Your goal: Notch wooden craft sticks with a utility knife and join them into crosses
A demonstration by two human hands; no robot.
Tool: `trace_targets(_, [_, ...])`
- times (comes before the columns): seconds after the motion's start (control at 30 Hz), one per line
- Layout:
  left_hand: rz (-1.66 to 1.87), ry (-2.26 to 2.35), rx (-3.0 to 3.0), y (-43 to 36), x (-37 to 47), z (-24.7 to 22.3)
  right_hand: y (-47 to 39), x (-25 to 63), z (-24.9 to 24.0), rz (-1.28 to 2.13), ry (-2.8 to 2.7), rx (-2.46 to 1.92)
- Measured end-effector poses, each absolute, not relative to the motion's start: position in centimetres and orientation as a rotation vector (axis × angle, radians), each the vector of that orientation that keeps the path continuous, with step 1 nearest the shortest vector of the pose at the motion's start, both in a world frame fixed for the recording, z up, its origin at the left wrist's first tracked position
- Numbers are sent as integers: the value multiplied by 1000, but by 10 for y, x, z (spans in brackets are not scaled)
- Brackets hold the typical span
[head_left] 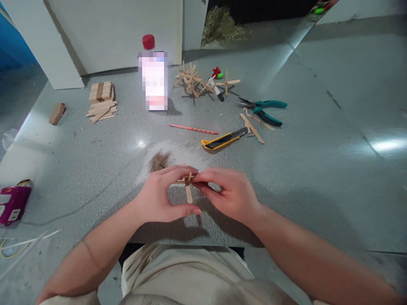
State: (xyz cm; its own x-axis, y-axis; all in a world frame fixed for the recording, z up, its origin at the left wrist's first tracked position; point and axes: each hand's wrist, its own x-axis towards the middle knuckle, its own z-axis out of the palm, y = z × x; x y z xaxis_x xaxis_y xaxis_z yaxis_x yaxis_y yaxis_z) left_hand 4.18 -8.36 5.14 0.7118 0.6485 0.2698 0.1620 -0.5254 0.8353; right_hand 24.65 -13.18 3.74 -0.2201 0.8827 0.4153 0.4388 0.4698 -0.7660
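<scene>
While the right hand (pixel 233 192) pinches a small cross of flat, pale wooden sticks with round ends (pixel 189 195) in its fingers, the left hand (pixel 159 195) curves around it, thumb spread away; I can't tell whether those fingers grip. Below is a bumpy grey surface (pixel 318 169).

Short, pale wooden sticks (pixel 189 195) are held crossed between left hand (pixel 159 192) and right hand (pixel 232 192)

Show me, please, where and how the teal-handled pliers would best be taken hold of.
Probably around both teal handles, with the right hand coming from the right: the pliers lie with their handles spread that way, while the metal nose points left, close to loose wooden sticks.
</scene>
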Motion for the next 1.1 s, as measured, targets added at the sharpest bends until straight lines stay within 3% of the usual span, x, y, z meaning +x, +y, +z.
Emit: trace_targets(1.1, [942, 872, 2037, -73, 29, 56, -120, 249, 33, 536, -1819, -1246])
